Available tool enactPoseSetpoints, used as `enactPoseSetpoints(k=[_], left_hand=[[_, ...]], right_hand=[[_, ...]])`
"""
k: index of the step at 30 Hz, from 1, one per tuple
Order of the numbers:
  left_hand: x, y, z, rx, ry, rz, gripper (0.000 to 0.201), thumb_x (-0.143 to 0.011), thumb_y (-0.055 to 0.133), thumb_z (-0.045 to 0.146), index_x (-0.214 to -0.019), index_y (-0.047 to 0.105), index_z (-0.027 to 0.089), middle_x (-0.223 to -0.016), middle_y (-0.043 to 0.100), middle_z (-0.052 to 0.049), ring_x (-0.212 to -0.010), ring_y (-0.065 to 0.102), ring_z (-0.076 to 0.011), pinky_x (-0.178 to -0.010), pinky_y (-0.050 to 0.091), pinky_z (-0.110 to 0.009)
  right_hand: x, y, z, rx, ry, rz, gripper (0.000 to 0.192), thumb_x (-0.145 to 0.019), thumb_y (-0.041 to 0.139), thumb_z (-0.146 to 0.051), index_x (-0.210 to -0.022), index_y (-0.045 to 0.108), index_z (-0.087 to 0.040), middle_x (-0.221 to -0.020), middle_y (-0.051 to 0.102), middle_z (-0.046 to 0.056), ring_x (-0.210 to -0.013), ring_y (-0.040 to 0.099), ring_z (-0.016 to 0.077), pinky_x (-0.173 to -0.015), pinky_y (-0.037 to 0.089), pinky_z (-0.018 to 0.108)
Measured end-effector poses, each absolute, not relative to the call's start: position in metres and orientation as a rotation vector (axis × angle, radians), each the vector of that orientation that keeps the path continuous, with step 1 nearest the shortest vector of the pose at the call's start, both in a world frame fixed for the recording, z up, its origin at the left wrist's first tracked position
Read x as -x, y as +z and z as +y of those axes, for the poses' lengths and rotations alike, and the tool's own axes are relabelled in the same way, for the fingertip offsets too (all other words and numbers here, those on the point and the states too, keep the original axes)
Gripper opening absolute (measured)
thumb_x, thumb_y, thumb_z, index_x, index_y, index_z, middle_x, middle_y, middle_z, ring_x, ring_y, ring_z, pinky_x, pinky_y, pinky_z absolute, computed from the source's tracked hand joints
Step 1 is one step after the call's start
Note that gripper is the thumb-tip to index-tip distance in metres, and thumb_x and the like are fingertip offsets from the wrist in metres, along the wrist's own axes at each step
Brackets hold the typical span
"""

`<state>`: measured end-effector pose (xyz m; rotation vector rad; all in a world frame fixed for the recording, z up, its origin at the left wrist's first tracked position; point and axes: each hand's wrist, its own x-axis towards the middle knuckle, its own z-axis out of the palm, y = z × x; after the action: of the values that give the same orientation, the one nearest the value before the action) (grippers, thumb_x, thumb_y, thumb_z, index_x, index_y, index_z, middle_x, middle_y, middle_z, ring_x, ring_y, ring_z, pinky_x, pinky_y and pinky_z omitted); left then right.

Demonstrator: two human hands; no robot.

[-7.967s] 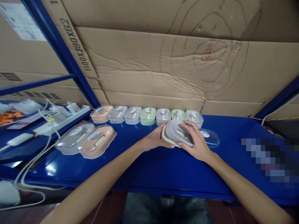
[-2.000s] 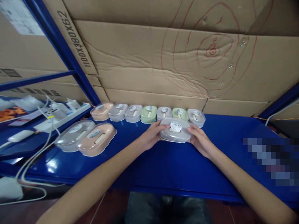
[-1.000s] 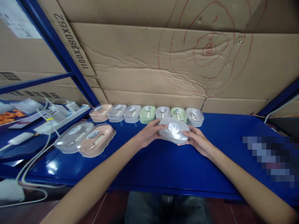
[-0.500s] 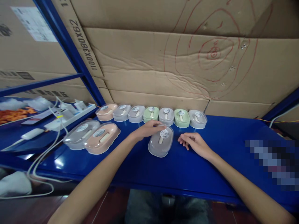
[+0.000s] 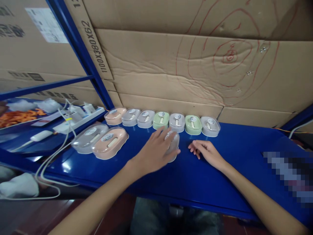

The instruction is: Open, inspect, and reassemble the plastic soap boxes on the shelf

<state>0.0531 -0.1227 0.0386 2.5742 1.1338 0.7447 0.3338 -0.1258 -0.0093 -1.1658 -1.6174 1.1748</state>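
My left hand (image 5: 157, 148) is spread over a grey oval plastic box (image 5: 174, 143) with a clear lid, fingers apart and thumb at its near right side. It covers much of the box; whether it presses on the lid I cannot tell. To the right of that box my right hand (image 5: 205, 151) hovers low or rests, its fingers loosely curled, slightly apart and holding nothing. Similar boxes line the back, among them a pink one (image 5: 114, 117), a green one (image 5: 193, 125) and a grey one (image 5: 210, 127). Each has a round sticker and a pale strip on top.
On the blue table (image 5: 234, 182), another grey box (image 5: 84, 142) and a pink box (image 5: 111, 147) stand at the left. White cables (image 5: 49, 161) hang beside a power strip (image 5: 80, 120). A cardboard wall (image 5: 158, 58) rises behind; a blurred patch (image 5: 290, 176) covers the right.
My left hand has moved from the far left edge of the grey box to over its top, fingers spreading. My right hand is about where it was. The view has shifted slightly.
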Motion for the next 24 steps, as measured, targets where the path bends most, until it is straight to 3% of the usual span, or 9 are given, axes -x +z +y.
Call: enactPoseSetpoints(k=[4,9,17,24], left_hand=[[-0.044,0.022,-0.155,-2.654,0.650,1.069,0.060,-0.111,0.049,0.038,-0.170,0.042,0.028,-0.180,0.037,-0.012,-0.172,0.020,-0.0379,-0.137,0.018,-0.067],[-0.008,0.013,-0.167,-2.873,0.565,1.250,0.066,-0.110,0.044,0.029,-0.175,0.031,0.022,-0.181,0.034,-0.014,-0.172,0.019,-0.0360,-0.139,0.018,-0.066],[0.044,0.005,-0.154,-2.859,0.608,1.621,0.057,-0.110,0.049,0.046,-0.158,0.052,0.016,-0.171,0.049,-0.022,-0.165,0.037,-0.0418,-0.133,0.033,-0.066],[0.056,0.007,-0.147,-2.850,0.630,1.716,0.049,-0.106,0.048,0.034,-0.149,0.058,0.012,-0.162,0.057,-0.025,-0.157,0.046,-0.0449,-0.125,0.042,-0.066]], right_hand=[[-0.334,-0.007,-0.127,1.164,1.172,-1.604,0.058,-0.099,0.066,-0.074,-0.096,0.080,-0.018,-0.084,0.071,0.007,-0.067,0.063,0.0171,-0.052,0.050,0.028],[-0.334,-0.006,-0.127,1.156,1.173,-1.609,0.057,-0.099,0.066,-0.074,-0.100,0.079,-0.018,-0.084,0.071,0.007,-0.068,0.063,0.0170,-0.051,0.051,0.028],[-0.334,-0.009,-0.125,1.162,1.171,-1.599,0.058,-0.099,0.066,-0.073,-0.098,0.080,-0.017,-0.084,0.071,0.008,-0.068,0.063,0.0172,-0.051,0.050,0.028],[-0.335,-0.011,-0.125,1.150,1.161,-1.611,0.057,-0.101,0.065,-0.072,-0.098,0.081,-0.017,-0.084,0.070,0.007,-0.069,0.063,0.0175,-0.051,0.051,0.028]])
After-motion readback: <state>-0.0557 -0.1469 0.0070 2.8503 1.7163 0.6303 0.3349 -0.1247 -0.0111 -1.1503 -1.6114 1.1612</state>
